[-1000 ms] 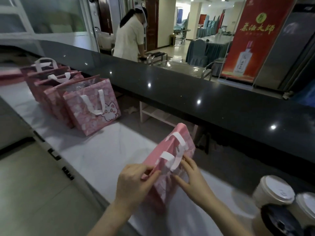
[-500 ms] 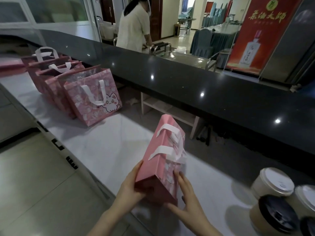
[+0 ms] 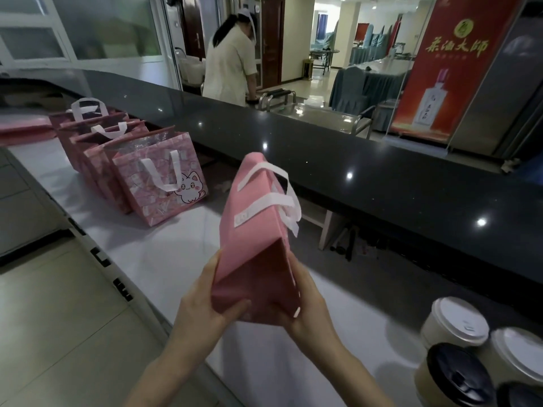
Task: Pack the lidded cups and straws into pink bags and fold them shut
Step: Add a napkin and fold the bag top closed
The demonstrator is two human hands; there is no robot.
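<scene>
I hold a pink bag (image 3: 253, 230) with white handles above the white counter (image 3: 164, 259), its base towards me and its top tilted away. My left hand (image 3: 205, 309) grips the bag's lower left corner, thumb on the base. On the other side, my right hand (image 3: 305, 306) grips the lower right edge. Several lidded cups stand at the bottom right: a white-lidded cup (image 3: 457, 321), another white-lidded cup (image 3: 520, 356) and a black-lidded cup (image 3: 458, 374). No straws show.
A row of several standing pink bags (image 3: 158, 183), the front one with a cat print, lines the counter's left. A raised black ledge (image 3: 352, 177) runs behind. A person in white stands beyond it. A red banner (image 3: 440, 69) is at the right.
The bag was resting on the counter under both hands; now it is lifted and turned, base towards me, with my hands moved down to its lower corners.
</scene>
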